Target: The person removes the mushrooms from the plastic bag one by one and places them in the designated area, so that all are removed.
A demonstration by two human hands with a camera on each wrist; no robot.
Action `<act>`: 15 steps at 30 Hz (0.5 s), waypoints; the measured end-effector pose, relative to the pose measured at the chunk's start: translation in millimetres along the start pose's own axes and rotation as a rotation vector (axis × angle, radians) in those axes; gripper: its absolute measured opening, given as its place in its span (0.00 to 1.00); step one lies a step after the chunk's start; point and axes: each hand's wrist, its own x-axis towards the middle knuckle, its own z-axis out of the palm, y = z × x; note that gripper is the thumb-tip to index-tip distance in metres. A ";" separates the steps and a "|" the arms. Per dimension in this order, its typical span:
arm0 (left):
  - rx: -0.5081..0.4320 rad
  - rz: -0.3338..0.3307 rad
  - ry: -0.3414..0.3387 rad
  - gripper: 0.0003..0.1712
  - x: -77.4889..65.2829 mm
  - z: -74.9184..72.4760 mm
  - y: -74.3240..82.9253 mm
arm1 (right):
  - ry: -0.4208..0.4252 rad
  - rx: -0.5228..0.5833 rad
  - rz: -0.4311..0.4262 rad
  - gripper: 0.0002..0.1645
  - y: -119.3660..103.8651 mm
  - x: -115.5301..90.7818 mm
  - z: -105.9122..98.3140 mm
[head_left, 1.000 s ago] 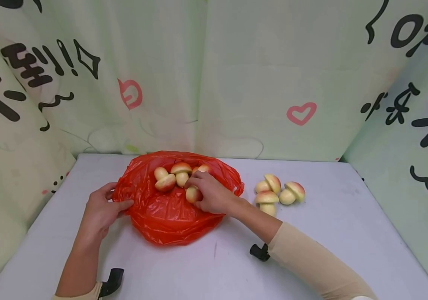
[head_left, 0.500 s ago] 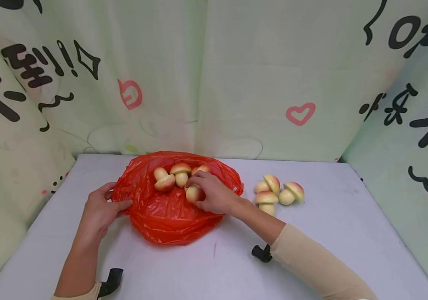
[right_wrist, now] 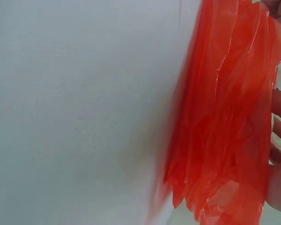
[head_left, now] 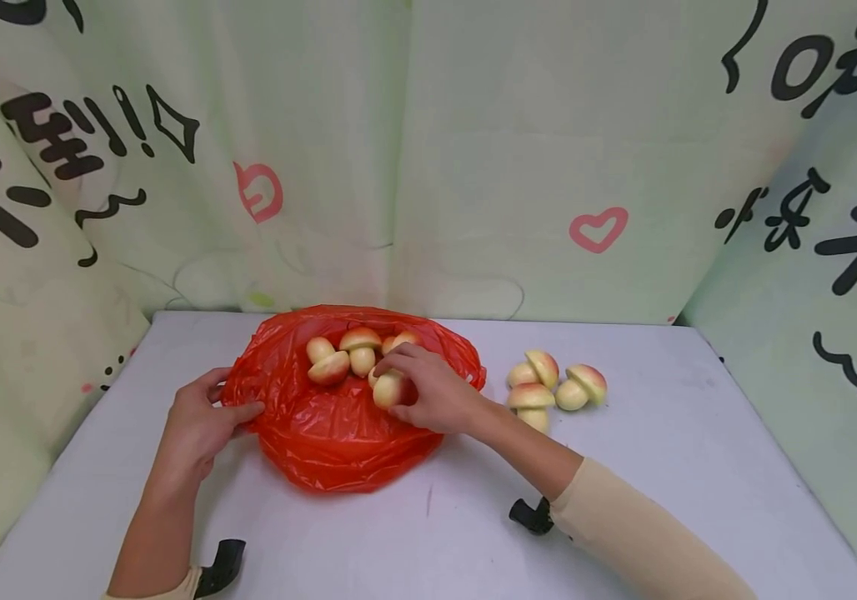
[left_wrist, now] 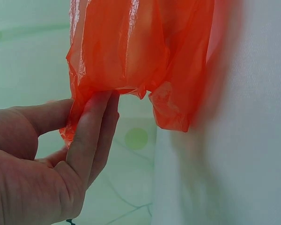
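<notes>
A red plastic bag (head_left: 323, 433) stands with its mouth spread wide on the white table. At its left rim my left hand (head_left: 196, 421) pinches the plastic between thumb and fingers; the left wrist view shows the fingers (left_wrist: 86, 140) against the thin film. My right hand (head_left: 432, 387) reaches into the bag's mouth and holds a toy-like mushroom (head_left: 391, 390) with a reddish cap. Beyond it lie more mushrooms in the bag, one tipped over (head_left: 328, 367), one upright (head_left: 361, 351) and another (head_left: 406, 338) partly behind my right hand.
To the right of the bag, three mushrooms (head_left: 582, 387) sit grouped on the table (head_left: 646, 492), one partly covered by my right forearm. Pale printed curtains (head_left: 473, 167) rise along the back and both sides. A black mount (head_left: 532, 517) sticks out at each wrist.
The mushroom in my right hand has turned slightly and shows more of its pale part. My right forearm has shifted a little to the right. My left hand keeps its place on the rim.
</notes>
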 end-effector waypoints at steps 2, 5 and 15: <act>-0.002 -0.001 -0.003 0.43 0.0 0.0 -0.1 | 0.013 0.012 -0.009 0.27 -0.7 -1.7 -1.2; -0.007 -0.001 -0.006 0.43 0.3 -0.2 -0.6 | 0.033 0.021 -0.024 0.27 -1.5 -3.9 -2.9; 0.006 0.010 0.002 0.43 0.0 -0.1 -0.9 | 0.075 0.022 -0.049 0.26 -0.1 -13.2 -4.7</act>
